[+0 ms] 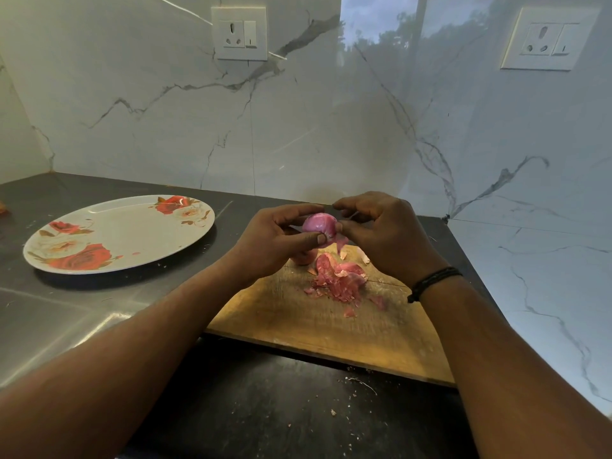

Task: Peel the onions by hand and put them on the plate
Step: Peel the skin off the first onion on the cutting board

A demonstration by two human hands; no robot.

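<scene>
Dark counter, both hands (pixel 331 231) around onion (pixel 319 225) above board (pixel 298 323).

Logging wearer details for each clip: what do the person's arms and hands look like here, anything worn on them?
Both forearms are bare, with no sleeves in view. The right wrist carries a black braided cord bracelet of several thin strands. The left hand and right hand wear no gloves, and no rings or watch are visible from this view.

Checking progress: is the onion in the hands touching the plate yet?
Apart. The head view shows the onion held above the cutting board, with dark counter between it and the plate.
</scene>
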